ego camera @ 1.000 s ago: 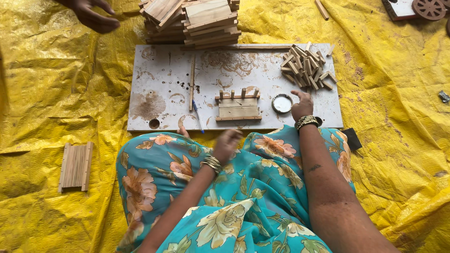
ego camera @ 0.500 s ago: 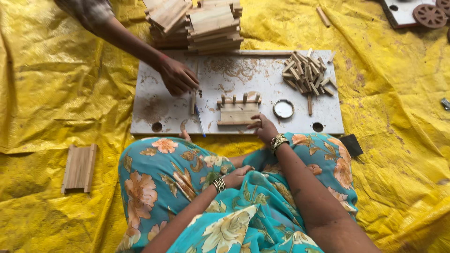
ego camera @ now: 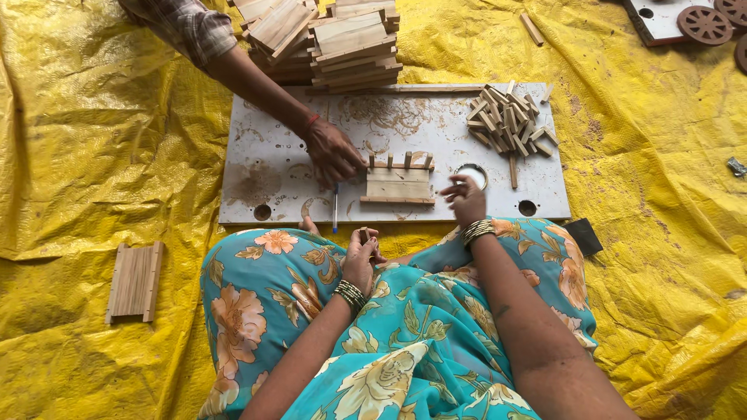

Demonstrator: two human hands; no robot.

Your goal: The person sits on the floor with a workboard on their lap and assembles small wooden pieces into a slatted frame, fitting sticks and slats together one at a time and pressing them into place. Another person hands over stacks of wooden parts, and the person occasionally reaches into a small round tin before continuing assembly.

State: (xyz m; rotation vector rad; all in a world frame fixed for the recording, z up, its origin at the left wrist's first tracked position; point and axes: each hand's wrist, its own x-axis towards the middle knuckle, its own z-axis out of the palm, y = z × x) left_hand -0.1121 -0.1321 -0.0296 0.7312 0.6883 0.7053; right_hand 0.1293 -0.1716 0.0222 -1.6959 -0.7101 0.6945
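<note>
Left hand [ego camera: 360, 260] low over lap, fingers curled round a small wooden peg [ego camera: 363, 232], pinched upright; peg tip just shows above the fingers. Hand sits just below near edge of the white scuffed work board with drilled holes [ego camera: 436, 117].

Right hand [ego camera: 464, 198] over board's near edge, fingers loosely spread, holding nothing afaict; slightly motion-blurred so contact w/ board unclear. It's just right of the small pale wooden slatted frame with short upright pegs [ego camera: 399, 180], and just below the round metal lid [ego camera: 471, 174], partly covering it.

Frame lies flat, mid-board, pegs along its far edge.

Co-worker's hand [ego camera: 333, 152], plaid sleeve, comes in from top left, fingertips touching frame's left end.

Blue pen [ego camera: 335, 207] on board, left of frame. Loose pile of short wooden sticks [ego camera: 510, 120] at board's far right. Stacks of flat wooden slats [ego camera: 327, 35] beyond far edge. Another small slat panel [ego camera: 135, 281] on the yellow plastic sheet [ego camera: 93, 140], well left of the turquoise floral sari [ego camera: 420, 342]. Brown wooden wheels [ego camera: 704, 23] top right.
</note>
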